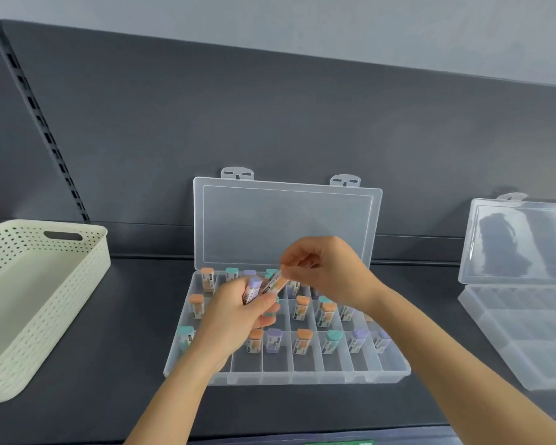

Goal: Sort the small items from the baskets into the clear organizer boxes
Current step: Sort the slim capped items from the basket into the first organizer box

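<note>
The left hand (235, 313) grips a purple tube (253, 289). The right hand (328, 271) pinches an orange tube (276, 282) just beside it, over the open organizer (286, 377). A loose pinch could drop that tube into an occupied compartment and topple the tubes standing there.

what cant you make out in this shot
Head view only:
- Cream basket: its left part is cut off by the frame edge.
- Middle organizer box: the left hand and right hand hide several compartments.
- Capped containers: labels too small and blurred to read.
- Right organizer box: cut off by the right edge.
</note>
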Demonstrator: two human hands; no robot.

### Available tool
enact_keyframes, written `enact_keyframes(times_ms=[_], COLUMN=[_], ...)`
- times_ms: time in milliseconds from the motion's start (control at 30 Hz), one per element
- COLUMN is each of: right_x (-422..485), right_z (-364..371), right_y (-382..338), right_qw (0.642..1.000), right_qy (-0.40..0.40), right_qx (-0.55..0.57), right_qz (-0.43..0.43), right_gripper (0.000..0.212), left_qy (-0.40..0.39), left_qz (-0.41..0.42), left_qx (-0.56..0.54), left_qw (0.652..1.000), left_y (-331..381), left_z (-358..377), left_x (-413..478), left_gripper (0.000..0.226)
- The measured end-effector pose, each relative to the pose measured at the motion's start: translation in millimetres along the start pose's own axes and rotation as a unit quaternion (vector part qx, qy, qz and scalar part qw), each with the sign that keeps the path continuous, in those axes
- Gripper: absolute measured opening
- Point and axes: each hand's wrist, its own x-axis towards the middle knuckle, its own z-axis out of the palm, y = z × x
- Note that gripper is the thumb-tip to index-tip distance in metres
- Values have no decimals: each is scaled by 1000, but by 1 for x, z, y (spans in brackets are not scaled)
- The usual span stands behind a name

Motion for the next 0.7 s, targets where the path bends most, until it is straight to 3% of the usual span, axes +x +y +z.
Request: enact_keyframes(times_ms=[100, 300, 500, 700], right_x=[-4, -17, -18, -17], right_z=[-23, -14, 20, 31], right_y=[9, 34, 55, 63], right_qw=[998, 989, 955, 943], right_qy=[57, -28, -66, -64], right_qx=[-23, -144, -286, -323], right_qz=[0, 14, -33, -48], right_gripper=[6, 7, 13, 17], left_qy=[22, 35, 34, 10], left_qz=[22, 10, 14, 68], left_qx=[60, 80, 59, 59], left_qw=[998, 996, 998, 996], left_y=[-2, -4, -3, -6], left_z=[0, 7, 4, 0], left_x=[4, 8, 6, 2], left_gripper=[8, 27, 17, 13])
